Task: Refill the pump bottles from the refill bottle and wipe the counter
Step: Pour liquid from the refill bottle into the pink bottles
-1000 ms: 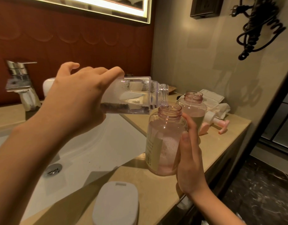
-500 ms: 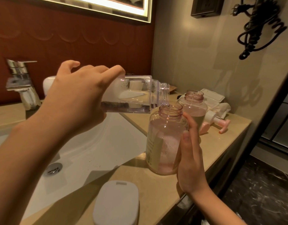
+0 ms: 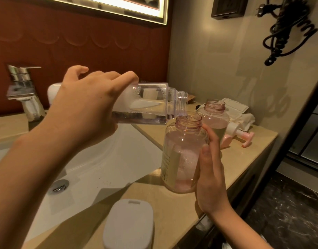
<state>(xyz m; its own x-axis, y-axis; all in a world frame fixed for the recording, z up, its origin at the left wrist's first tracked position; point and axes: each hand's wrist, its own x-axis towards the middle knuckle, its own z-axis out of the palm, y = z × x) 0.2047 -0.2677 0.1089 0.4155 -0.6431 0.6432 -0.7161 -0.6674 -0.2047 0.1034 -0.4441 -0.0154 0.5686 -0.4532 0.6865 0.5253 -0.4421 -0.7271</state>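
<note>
My left hand (image 3: 84, 106) grips a clear refill bottle (image 3: 151, 105) held on its side, its neck resting over the open mouth of a pink pump bottle (image 3: 181, 155). A little clear liquid lies along the refill bottle's lower side. The pink bottle stands on the beige counter (image 3: 172, 209), partly filled with foamy liquid, and my right hand (image 3: 210, 175) holds its right side. A second open pink bottle (image 3: 215, 115) stands behind it. A pink and white pump head (image 3: 240, 135) lies on the counter further right.
A white sink basin (image 3: 100, 164) with a drain lies to the left, with a chrome faucet (image 3: 21, 90) behind it. A white rounded box (image 3: 129, 223) sits at the counter's near edge. White cloth and a lidded box (image 3: 235, 108) sit by the wall. Black cords (image 3: 287, 27) hang above.
The refill bottle's neck has dipped slightly lower onto the pink bottle's mouth. Both hands keep their holds in about the same places.
</note>
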